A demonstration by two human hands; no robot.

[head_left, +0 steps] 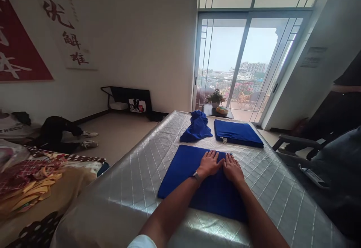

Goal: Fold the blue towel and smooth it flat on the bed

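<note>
A blue towel (183, 169) lies folded flat on the silver quilted surface (126, 187) in front of me. My left hand (209, 163) and my right hand (232, 168) rest side by side on its far part, palms down, fingers stretched out flat, thumbs nearly touching. Neither hand holds anything. Beyond them a neatly folded blue towel (237, 132) with a white tag lies at the far right. To its left sits a crumpled blue cloth (196, 127).
A pile of patterned clothes (31, 180) lies at the left. Dark garments and shoes (64, 133) are on the floor. A small table with a potted plant (216, 98) stands before the glass balcony door. Another person in dark clothing (338, 154) is at the right edge.
</note>
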